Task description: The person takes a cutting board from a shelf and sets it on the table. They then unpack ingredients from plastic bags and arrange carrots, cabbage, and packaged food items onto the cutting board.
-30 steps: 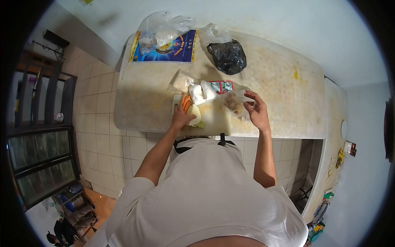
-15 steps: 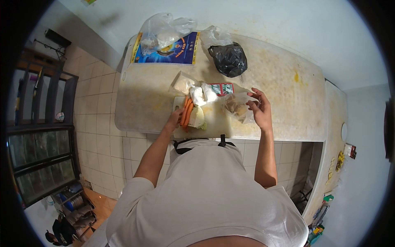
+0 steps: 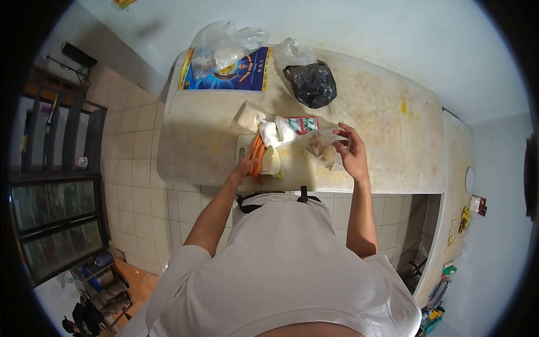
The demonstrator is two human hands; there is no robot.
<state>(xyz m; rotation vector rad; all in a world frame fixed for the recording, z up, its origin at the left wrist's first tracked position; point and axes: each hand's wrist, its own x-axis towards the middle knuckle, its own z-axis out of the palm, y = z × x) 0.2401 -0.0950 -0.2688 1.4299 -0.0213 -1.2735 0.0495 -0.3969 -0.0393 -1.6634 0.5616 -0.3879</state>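
At the left end of the pale, worn bench, a clear, crumpled plastic bag lies on a blue plastic sheet with yellow edges. Nearer the person, the left hand is at the left part of a cream rectangular cutting board, its fingers curled in against a bunch of long orange carrots, with the thumb across them. The carrots lie side by side on the board, out of any wrapping, and look whole. Just above them stands a clear bag of pale beige contents.

Touching the carrots on their right, a pale green piece of cabbage also lies bare on the board. Past its far end, small white plastic bags sit together, contents inside, beside a flat red-bordered packet. Farther back rests a bulging, knotted-looking black plastic bag.

At the board's right edge is a clear plastic bag with brown contents, so these remain bagged. The right hand is at this bag, fingers half curled and parted; its film reaches the fingertips, though whether they pinch it is too small to tell. By appearances, the vegetables are unbagged and the rest is left in packaging.
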